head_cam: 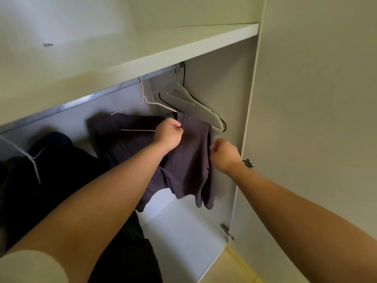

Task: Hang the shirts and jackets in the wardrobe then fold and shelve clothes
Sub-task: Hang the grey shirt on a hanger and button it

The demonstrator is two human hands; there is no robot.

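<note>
The left hand (168,132) is closed in a pinch on the top edge of a dark purple shirt (189,160), thumb and fingers pressing the cloth near its collar, and the right hand (223,153) is curled shut at the shirt's right edge, though whether it actually has cloth between its fingers cannot be told. Both bare forearms reach in from below, the left one crossing over the shirt's lower half. The shirt hangs down from the left hand's grip inside the wardrobe (224,82), its hem loose above the pale floor panel. Just above and left of the grip a thin wire hanger (142,102) hangs from the rail (95,96), its bottom bar running behind the left hand. Just above and right of the grip are several grey plastic hangers (195,105), bunched against the side wall. Well to the left hang dark clothes (53,160) on another wire hanger (33,158). Above everything runs a shelf (183,45).
</note>
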